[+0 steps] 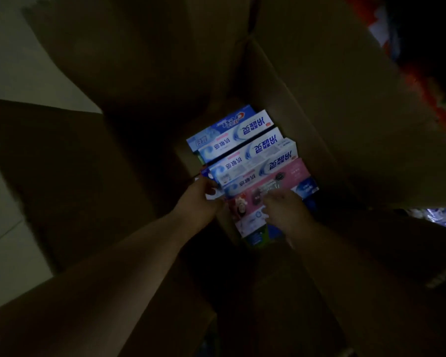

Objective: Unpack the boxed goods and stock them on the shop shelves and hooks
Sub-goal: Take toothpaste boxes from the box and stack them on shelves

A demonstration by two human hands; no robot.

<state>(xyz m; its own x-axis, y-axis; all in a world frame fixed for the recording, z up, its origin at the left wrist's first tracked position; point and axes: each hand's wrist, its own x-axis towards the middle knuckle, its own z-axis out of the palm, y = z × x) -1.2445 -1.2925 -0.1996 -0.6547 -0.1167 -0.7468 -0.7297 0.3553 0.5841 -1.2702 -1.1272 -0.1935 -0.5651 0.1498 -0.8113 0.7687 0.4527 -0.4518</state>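
Note:
Deep inside an open cardboard carton (289, 104) lie several toothpaste boxes, stacked like steps. The far ones are blue and white (232, 135), and a pink toothpaste box (273, 181) lies nearest me. My left hand (201, 199) reaches in from the lower left, its fingers curled round the left ends of the near boxes. From the lower right, my right hand (286, 210) lies on the pink box with its fingers curled at the box's near edge. The light is very dim.
The carton's flaps (345, 73) stand open on all sides and hem in the opening. Pale floor tiles (13, 60) show at the left. Colourful packaged goods (438, 220) lie at the right edge behind the flap.

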